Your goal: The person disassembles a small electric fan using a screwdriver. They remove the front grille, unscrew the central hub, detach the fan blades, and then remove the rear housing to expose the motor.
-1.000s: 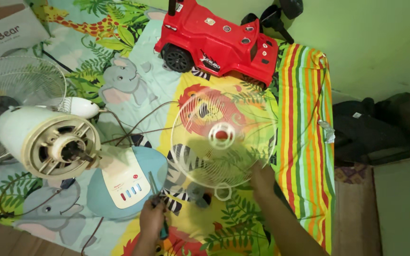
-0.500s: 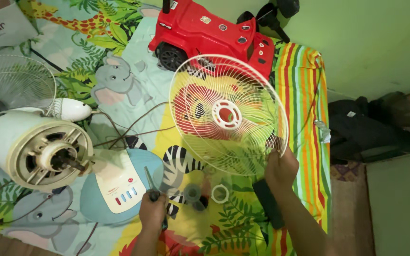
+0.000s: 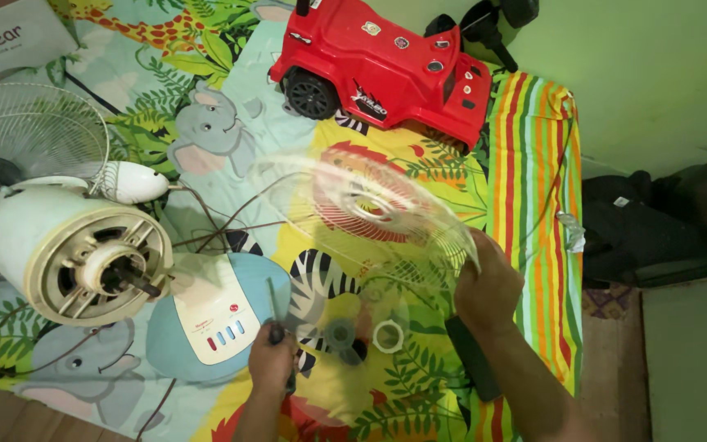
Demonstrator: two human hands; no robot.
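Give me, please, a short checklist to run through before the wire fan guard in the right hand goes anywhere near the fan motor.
1. Right hand grips the fan guard at its rim: ok.
2. Guard steady: not ok, it is motion-blurred.
3. Left hand holds the screwdriver: ok.
4. Motor housing shaft exposed, facing the camera: ok.
5. White ring and grey nut lying on the mat: ok.
6. Cord clear of the motor: cannot tell.
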